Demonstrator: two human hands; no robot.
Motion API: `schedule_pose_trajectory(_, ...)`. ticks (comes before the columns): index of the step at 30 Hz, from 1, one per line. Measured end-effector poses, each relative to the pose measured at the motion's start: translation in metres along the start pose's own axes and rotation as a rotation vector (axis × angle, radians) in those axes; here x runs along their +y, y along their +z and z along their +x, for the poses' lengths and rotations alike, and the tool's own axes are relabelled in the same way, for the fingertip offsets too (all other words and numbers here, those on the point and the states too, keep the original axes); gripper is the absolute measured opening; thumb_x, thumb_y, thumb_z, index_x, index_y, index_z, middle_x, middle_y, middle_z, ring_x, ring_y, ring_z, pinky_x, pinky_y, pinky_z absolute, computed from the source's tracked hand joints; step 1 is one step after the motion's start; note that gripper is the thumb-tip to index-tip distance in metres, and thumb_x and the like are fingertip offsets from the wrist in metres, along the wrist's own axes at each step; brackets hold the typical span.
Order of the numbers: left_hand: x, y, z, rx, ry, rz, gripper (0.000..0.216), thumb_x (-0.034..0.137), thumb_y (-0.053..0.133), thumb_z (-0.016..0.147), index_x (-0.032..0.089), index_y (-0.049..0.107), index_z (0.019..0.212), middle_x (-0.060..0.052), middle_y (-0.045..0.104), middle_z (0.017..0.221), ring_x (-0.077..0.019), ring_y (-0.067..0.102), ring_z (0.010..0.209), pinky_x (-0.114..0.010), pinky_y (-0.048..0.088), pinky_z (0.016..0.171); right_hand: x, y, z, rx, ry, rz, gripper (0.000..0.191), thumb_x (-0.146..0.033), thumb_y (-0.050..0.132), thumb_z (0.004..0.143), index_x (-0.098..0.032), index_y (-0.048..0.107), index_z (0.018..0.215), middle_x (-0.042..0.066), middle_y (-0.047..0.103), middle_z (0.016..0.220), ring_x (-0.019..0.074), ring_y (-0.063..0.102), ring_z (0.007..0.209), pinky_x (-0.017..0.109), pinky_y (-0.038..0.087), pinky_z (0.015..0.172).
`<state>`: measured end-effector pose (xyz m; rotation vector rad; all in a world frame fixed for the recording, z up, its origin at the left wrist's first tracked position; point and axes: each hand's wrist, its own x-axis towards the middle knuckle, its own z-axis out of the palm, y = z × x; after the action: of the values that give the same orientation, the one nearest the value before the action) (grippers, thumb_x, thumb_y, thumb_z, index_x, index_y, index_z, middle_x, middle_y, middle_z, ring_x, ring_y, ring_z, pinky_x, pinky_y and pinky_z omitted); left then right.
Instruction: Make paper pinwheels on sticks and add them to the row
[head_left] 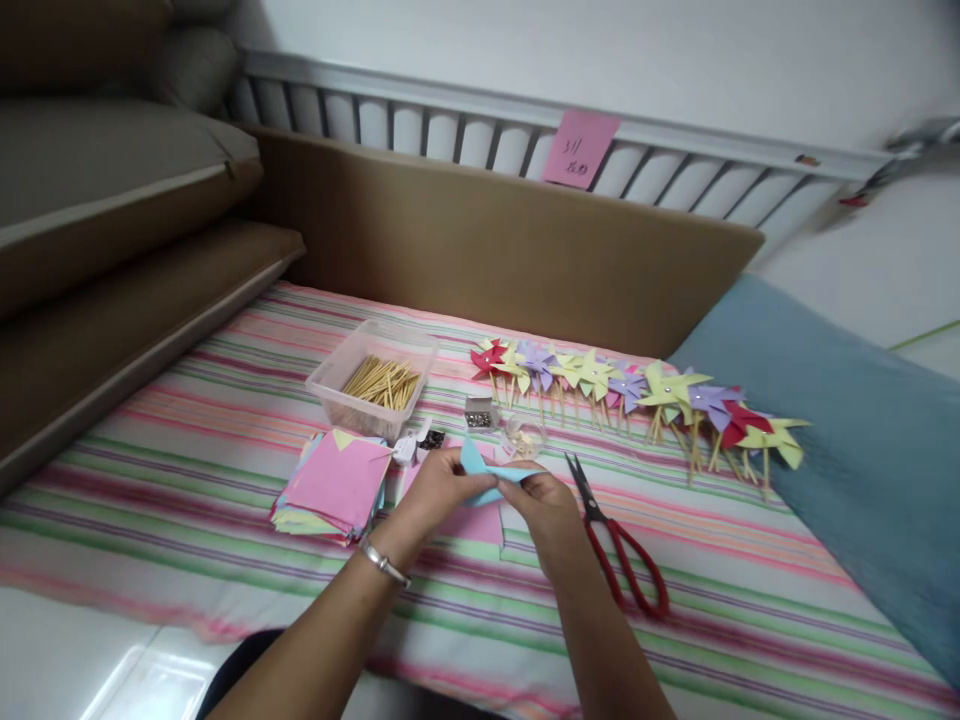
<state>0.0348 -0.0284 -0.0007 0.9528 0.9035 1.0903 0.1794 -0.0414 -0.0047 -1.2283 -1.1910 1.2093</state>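
Observation:
Both my hands pinch a piece of blue paper point(475, 462) whose flaps are bent inward, above a pink sheet point(474, 526) on the striped cloth. My left hand point(442, 484) grips its left side, with thumb and fingers closed. On the other side, my right hand point(541, 492) holds the paper the same way. Red-handled scissors point(616, 540) lie just right of my right hand, blades pointing away. A stack of coloured paper squares point(337, 486) sits left of my left hand. Beyond my hands are a small box of metal pins point(480, 414) and a round clear container point(523, 436).
A clear plastic box point(330, 372) holds many wooden sticks point(382, 382). Finished paper pinwheels point(592, 374) on sticks lie in a row at the back right. Behind stands a brown board point(480, 240) before a radiator point(442, 130) with a pink note point(580, 148). Cushions point(112, 180) are stacked left.

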Motion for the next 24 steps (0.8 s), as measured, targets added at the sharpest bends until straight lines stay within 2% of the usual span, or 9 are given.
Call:
schedule_pose_trajectory(3, 0.001, 0.005, -0.006, -0.025, 0.035, 0.051, 0.018, 0.027, 0.075, 0.057, 0.013, 0.069, 0.066, 0.002, 0.058, 0.057, -0.0102, 0.045, 0.055, -0.024, 0.035, 0.057, -0.005, 0.002, -0.013, 0.022, -0.005, -0.022, 0.023, -0.036, 0.076, 0.063, -0.019, 0.065, 0.075, 0.003, 0.068, 0.072, 0.0206, 0.06, 0.071, 0.032, 0.045, 0.068)
schedule_pose_trajectory(7, -0.001, 0.004, -0.01, -0.015, 0.117, 0.08, 0.014, 0.023, 0.068, 0.062, 0.015, 0.059, 0.055, 0.005, 0.05, 0.052, -0.0092, 0.041, 0.052, -0.023, 0.033, 0.055, -0.019, -0.011, -0.024, 0.063, 0.032, -0.099, 0.036, -0.035, 0.076, 0.062, -0.019, 0.067, 0.093, 0.005, 0.071, 0.078, 0.0217, 0.063, 0.074, 0.033, 0.047, 0.068)
schedule_pose_trajectory(9, -0.003, -0.001, -0.01, -0.012, 0.139, 0.129, 0.013, 0.022, 0.064, 0.064, 0.015, 0.058, 0.055, 0.005, 0.05, 0.052, -0.01, 0.042, 0.053, -0.023, 0.033, 0.055, -0.037, -0.022, -0.019, 0.122, 0.032, -0.15, 0.04, -0.035, 0.078, 0.059, -0.019, 0.067, 0.094, 0.007, 0.073, 0.084, 0.0234, 0.065, 0.081, 0.035, 0.048, 0.074)
schedule_pose_trajectory(11, -0.004, -0.005, -0.012, -0.022, 0.146, 0.178, 0.011, 0.02, 0.06, 0.065, 0.016, 0.058, 0.055, 0.004, 0.051, 0.052, -0.0111, 0.044, 0.053, -0.024, 0.034, 0.055, -0.063, -0.027, -0.008, 0.267, -0.03, -0.223, 0.037, -0.037, 0.078, 0.059, -0.018, 0.067, 0.089, 0.007, 0.073, 0.081, 0.0234, 0.066, 0.082, 0.037, 0.049, 0.078)
schedule_pose_trajectory(13, -0.005, -0.008, -0.014, -0.055, 0.139, 0.237, 0.008, 0.016, 0.056, 0.063, 0.015, 0.06, 0.056, 0.003, 0.054, 0.052, -0.0123, 0.046, 0.052, -0.024, 0.034, 0.054, -0.092, -0.017, 0.009, 0.311, -0.144, -0.328, 0.034, -0.038, 0.076, 0.061, -0.018, 0.067, 0.087, 0.007, 0.072, 0.082, 0.0228, 0.066, 0.081, 0.038, 0.048, 0.081)
schedule_pose_trajectory(15, -0.005, -0.008, -0.018, -0.101, 0.124, 0.357, 0.01, 0.013, 0.053, 0.06, 0.015, 0.061, 0.055, 0.001, 0.056, 0.051, -0.0134, 0.048, 0.052, -0.025, 0.033, 0.052, -0.117, 0.013, 0.028, 0.204, -0.287, -0.524, 0.025, -0.036, 0.072, 0.067, -0.018, 0.069, 0.084, 0.006, 0.072, 0.085, 0.0226, 0.065, 0.083, 0.038, 0.048, 0.082)
schedule_pose_trajectory(18, -0.002, -0.003, -0.024, -0.186, 0.148, 0.54, 0.013, 0.012, 0.051, 0.061, 0.015, 0.064, 0.057, -0.005, 0.064, 0.058, -0.0165, 0.053, 0.056, -0.027, 0.034, 0.053, -0.13, 0.084, 0.062, -0.192, -0.455, -0.847, 0.015, -0.026, 0.059, 0.078, -0.021, 0.071, 0.084, 0.005, 0.072, 0.09, 0.0211, 0.064, 0.086, 0.036, 0.047, 0.082)
schedule_pose_trajectory(22, 0.001, 0.001, -0.03, -0.259, 0.112, 0.716, 0.015, 0.017, 0.055, 0.063, 0.015, 0.07, 0.065, -0.013, 0.069, 0.07, -0.0233, 0.058, 0.063, -0.032, 0.038, 0.058, -0.1, 0.177, 0.113, -0.645, -0.562, -1.466, 0.032, -0.012, 0.044, 0.084, -0.018, 0.069, 0.104, 0.007, 0.069, 0.109, 0.0178, 0.062, 0.1, 0.028, 0.043, 0.088)
schedule_pose_trajectory(24, -0.002, 0.0, -0.032, -0.266, 0.102, 0.679, 0.019, 0.019, 0.056, 0.064, 0.016, 0.073, 0.072, -0.015, 0.07, 0.073, -0.0279, 0.06, 0.069, -0.036, 0.04, 0.063, -0.077, 0.208, 0.136, -0.721, -0.553, -1.568, 0.034, -0.01, 0.051, 0.079, -0.016, 0.068, 0.108, 0.01, 0.068, 0.111, 0.0205, 0.062, 0.1, 0.027, 0.043, 0.085)
